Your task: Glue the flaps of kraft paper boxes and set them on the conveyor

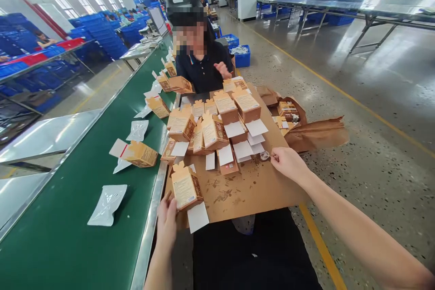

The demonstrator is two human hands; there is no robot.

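Observation:
My left hand [166,219] is beside a small brown-and-tan carton [185,188] at the near left corner of a cardboard sheet [258,190]. Its fingers are loosely apart and seem to touch the carton's left side, without wrapping round it. The carton lies tilted, a white flap [198,217] hanging toward me. Over the sheet's right part, my right hand [288,163] has its fingers pinched on a small clear ring-shaped thing [264,156]; its exact kind does not show. Several similar cartons [214,131] are piled on the sheet, many with white flaps out.
Along the left runs a green conveyor belt [74,253] with silver pouches [107,205] and open cartons [142,153]. A co-worker [204,68] sits across the sheet. At right, a brown paper sack [312,133] holds more cartons. Blue bins [242,56] stand behind.

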